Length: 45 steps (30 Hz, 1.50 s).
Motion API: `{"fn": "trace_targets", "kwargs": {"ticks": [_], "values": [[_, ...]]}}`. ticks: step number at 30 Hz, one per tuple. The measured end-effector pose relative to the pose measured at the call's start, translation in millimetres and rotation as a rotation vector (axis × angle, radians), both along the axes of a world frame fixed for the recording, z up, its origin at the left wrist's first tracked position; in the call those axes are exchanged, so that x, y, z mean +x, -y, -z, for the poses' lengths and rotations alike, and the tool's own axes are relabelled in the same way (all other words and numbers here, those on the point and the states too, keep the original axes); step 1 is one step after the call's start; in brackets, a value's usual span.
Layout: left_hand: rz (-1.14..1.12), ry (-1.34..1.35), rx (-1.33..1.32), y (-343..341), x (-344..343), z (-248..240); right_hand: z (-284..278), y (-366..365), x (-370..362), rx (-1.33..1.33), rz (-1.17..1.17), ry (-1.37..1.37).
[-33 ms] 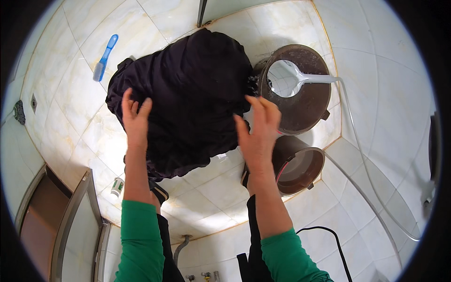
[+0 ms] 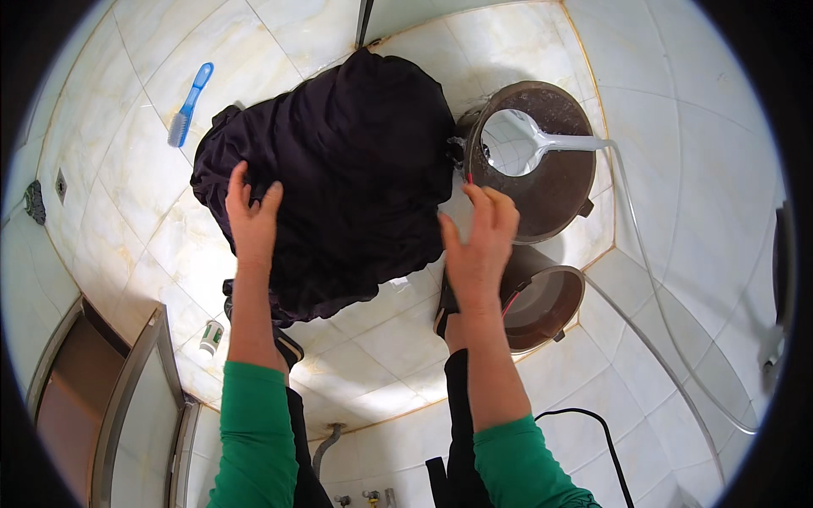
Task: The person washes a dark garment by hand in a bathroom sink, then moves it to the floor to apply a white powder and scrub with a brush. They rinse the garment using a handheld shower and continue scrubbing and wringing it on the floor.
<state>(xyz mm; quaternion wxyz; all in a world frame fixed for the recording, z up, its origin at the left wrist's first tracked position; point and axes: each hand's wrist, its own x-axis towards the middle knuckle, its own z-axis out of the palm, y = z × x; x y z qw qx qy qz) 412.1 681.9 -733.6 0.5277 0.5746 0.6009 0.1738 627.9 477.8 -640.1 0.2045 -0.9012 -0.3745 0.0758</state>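
A large dark, nearly black cloth [image 2: 347, 169] lies in a rumpled, bulky heap on the tiled floor in front of me; whether anything is under it is hidden. Above its left side my left hand [image 2: 252, 220] has its fingers curved and apart, with nothing in them. My right hand [image 2: 481, 245] is at the cloth's right edge, thumb and fingers spread and holding nothing. It lies between the cloth and the brown bucket [image 2: 559, 199]. A white shower head [image 2: 542, 142] rests across that bucket's top.
A second brown bucket [image 2: 546, 309] stands nearer on the right. A blue-handled brush [image 2: 190, 103] lies at the far left. A small white and green bottle [image 2: 212, 337] is near the open door [image 2: 140, 415]. The shower hose [image 2: 635, 229] hangs along the right wall.
Both my hands have shifted slightly to the right, still with their fingers apart. The cloth's outline has changed only a little.
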Motion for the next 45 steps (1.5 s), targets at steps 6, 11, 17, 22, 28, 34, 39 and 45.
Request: {"fn": "trace_targets", "kwargs": {"ticks": [6, 11, 17, 22, 28, 34, 39, 45], "values": [[0.24, -0.205, 0.379, 41.8, 25.0, -30.1, 13.8, 76.9, 40.5, -0.436, -0.053, 0.088], [0.327, -0.009, 0.134, 76.0, 65.8, -41.5, -8.7, 91.3, 45.3, -0.249, -0.159, 0.23], [0.328, 0.046, -0.049, 92.8, 91.6, -51.3, -59.8, 82.3, 104.3, -0.013, 0.002, 0.317], [0.394, -0.023, -0.05, 107.0, 92.8, -42.4, -55.4, 41.7, 192.4, -0.053, 0.062, 0.397], [0.454, -0.344, 0.403, 92.8, 52.2, -16.2, -43.2, 20.0, 185.4, 0.09, 0.103, 0.199], [0.705, -0.637, 0.181, 97.4, 11.2, 5.0, 13.7, 34.7, 28.1, 0.043, -0.368, -0.117], [0.862, -0.581, 0.144, 96.1, -15.3, 19.5, 96.4, 55.7, -46.1, -0.302, 0.003, -0.253], [0.898, -0.556, 0.195, 93.4, -24.8, 32.3, 138.1, 66.8, -96.5, -0.322, 0.202, -0.343]]}}
